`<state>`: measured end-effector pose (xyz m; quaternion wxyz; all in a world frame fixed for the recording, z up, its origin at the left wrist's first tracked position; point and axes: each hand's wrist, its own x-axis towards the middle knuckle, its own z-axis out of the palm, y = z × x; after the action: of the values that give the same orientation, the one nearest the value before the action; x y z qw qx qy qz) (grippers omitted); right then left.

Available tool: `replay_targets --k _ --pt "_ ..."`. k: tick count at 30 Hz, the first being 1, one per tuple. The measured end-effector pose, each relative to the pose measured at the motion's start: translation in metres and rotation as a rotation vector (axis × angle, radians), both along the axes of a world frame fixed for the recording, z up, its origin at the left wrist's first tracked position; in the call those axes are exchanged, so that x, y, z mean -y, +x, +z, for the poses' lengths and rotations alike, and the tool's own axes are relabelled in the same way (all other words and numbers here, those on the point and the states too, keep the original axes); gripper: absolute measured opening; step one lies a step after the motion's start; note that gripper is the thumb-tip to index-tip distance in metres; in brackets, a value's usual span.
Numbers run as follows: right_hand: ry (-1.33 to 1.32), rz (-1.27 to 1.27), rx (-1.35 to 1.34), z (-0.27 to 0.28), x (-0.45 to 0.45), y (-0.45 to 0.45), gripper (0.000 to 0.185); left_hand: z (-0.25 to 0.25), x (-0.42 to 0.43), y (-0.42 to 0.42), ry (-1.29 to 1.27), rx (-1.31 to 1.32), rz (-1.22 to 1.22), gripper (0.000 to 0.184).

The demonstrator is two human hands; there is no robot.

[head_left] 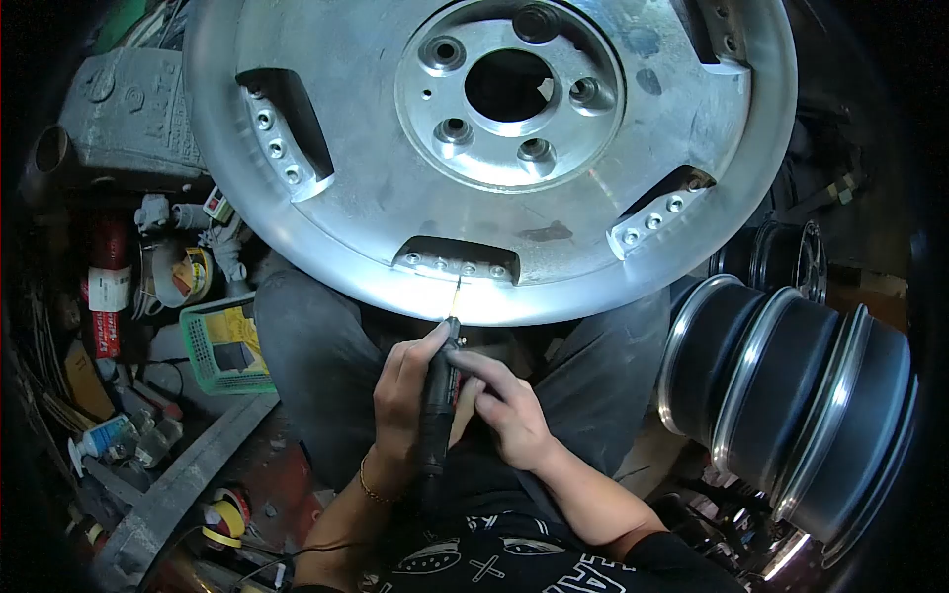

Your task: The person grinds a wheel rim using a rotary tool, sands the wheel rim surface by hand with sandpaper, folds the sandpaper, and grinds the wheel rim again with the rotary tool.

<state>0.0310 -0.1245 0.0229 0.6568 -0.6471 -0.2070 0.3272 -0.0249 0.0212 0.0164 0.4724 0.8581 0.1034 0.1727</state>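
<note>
A large silver metal wheel (356, 138) fills the upper middle, with slots near its rim and a bored hub. Below it, my left hand (403, 390) is wrapped round a black handheld rotary tool (436, 415). The tool's thin bit points up to the lower rim, close to the bottom slot with its row of small holes. Beside the tool's front end is my right hand (506, 407), its fingers bent and reaching to the tool's right side near the nose. Its thumb and index finger touch or nearly touch the tool.
Several dark wheel rims with shiny edges (751, 371) stand at the right. At the left are a green basket (201, 354), a metal beam (188, 484), tape rolls (227, 519), a bottle (106, 436) and a large grey metal part (133, 114). A cable runs at lower left.
</note>
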Motion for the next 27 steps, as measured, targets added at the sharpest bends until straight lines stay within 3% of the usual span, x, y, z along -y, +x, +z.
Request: replay_targets --k 3,5,8,11,13,14,16,22,27 --pt "0.020 0.120 -0.027 0.004 0.007 0.001 0.059 0.009 -0.005 -0.013 -0.087 -0.060 -0.091 0.066" --pt "0.050 0.129 -0.007 0.001 0.007 0.001 0.067 0.013 -0.005 -0.022 -0.301 -0.200 -0.134 0.076" --pt "0.013 0.119 0.082 0.002 0.003 -0.002 0.071 0.014 -0.015 -0.035 -0.284 -0.300 -0.217 0.079" --pt "-0.012 0.082 0.176 -0.001 -0.003 -0.005 0.073 0.021 -0.019 -0.033 -0.353 -0.404 -0.244 0.075" --pt "-0.043 0.034 0.315 -0.003 -0.007 -0.004 0.066 0.026 -0.024 -0.025 -0.112 -0.223 -0.320 0.067" --pt "-0.047 0.035 0.315 -0.004 -0.007 -0.004 0.066 0.028 -0.026 -0.023 -0.116 -0.222 -0.321 0.067" --pt "-0.071 0.022 0.400 -0.008 -0.008 -0.004 0.060 0.029 -0.031 -0.021 -0.235 -0.331 -0.329 0.054" --pt "-0.174 -0.083 0.532 -0.014 -0.014 -0.007 0.059 0.017 -0.025 -0.017 -0.486 -0.295 -0.207 0.030" --pt "-0.315 -0.120 0.581 -0.012 -0.014 -0.009 0.053 0.002 -0.007 -0.015 -0.715 -0.301 -0.060 0.034"
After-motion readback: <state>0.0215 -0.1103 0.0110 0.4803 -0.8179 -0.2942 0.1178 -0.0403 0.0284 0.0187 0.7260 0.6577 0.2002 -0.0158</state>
